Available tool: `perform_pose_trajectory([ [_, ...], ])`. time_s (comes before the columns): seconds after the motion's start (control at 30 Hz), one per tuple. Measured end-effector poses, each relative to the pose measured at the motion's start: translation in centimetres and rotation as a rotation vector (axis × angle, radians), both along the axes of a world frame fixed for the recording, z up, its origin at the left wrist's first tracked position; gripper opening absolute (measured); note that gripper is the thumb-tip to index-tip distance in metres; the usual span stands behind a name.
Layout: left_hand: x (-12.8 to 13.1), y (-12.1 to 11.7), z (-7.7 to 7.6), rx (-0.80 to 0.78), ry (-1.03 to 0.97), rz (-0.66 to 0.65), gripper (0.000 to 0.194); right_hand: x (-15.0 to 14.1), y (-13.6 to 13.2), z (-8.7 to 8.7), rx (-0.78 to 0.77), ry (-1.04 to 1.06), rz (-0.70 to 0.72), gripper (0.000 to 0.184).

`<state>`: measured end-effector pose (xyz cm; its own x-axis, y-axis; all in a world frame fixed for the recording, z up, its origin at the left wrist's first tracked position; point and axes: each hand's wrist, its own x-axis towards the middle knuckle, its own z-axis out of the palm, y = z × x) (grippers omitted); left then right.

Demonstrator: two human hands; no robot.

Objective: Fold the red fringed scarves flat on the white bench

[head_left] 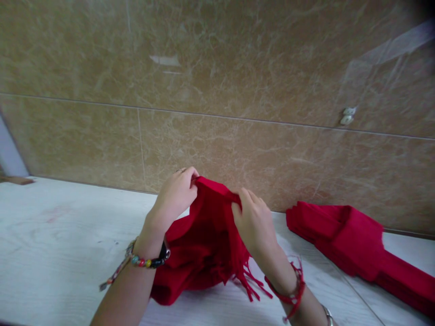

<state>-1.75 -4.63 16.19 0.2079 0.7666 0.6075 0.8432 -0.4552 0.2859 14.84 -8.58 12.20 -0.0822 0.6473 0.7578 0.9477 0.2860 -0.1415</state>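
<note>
A red scarf (204, 235) with a fringe hangs from both my hands, its upper edge raised off the white surface. My left hand (178, 194) pinches that edge at its left end. Gripping the same edge further right is my right hand (254, 219), with thumb and fingers closed on the fabric. Between my forearms the lower part bunches up on the surface, and loose tassels stick out below my right hand. Beaded and braided bracelets circle my left wrist; a red cord bracelet is on my right.
Folded red cloths (360, 244) lie in a pile to the right, near the wall. Behind the white wood-grain surface (68, 244) rises a brown marbled tile wall (204, 90). A small white figure-shaped piece (348, 116) is fixed on the wall at right.
</note>
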Motion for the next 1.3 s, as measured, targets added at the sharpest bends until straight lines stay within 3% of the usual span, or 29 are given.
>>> perform_pose_trajectory([
  [0.13,1.1,-1.4,-0.1,-0.093,-0.037,-0.317,0.025,1.6,0.1,1.0,0.057,0.147,0.06,0.023],
  [0.2,2.1,-2.0,-0.3,-0.116,0.0,-0.414,0.029,2.1,0.1,1.3,0.068,0.176,0.07,0.022],
  [0.37,3.5,-1.7,-0.6,-0.028,0.113,-0.288,0.014,2.7,0.1,1.8,0.038,0.197,0.107,0.021],
  [0.53,2.3,-0.7,-0.3,0.029,-0.008,-0.171,0.013,3.8,0.7,1.8,-0.256,0.068,0.2,0.023],
  [0.67,1.6,-0.8,0.0,0.068,-0.086,-0.095,0.011,3.9,1.0,1.8,-0.323,0.168,0.311,0.018],
  [0.87,2.2,-0.7,-0.4,0.012,-0.096,-0.169,0.014,3.2,2.0,0.6,-0.276,0.48,0.404,0.015],
  [0.97,2.6,-0.6,-0.8,0.0,-0.063,-0.228,0.02,4.2,2.3,-0.1,-0.27,0.578,0.445,0.016],
  [1.13,3.5,-0.5,-1.5,-0.033,-0.012,-0.301,0.026,8.5,1.2,0.1,-0.492,0.395,0.475,0.02],
  [1.23,4.5,-0.9,-1.9,-0.085,0.009,-0.418,0.025,11.3,0.1,0.7,-0.445,0.34,0.35,0.035],
  [1.3,5.3,-1.4,-2.7,-0.116,0.044,-0.457,0.025,12.8,-0.7,1.3,-0.372,0.254,0.222,0.03],
])
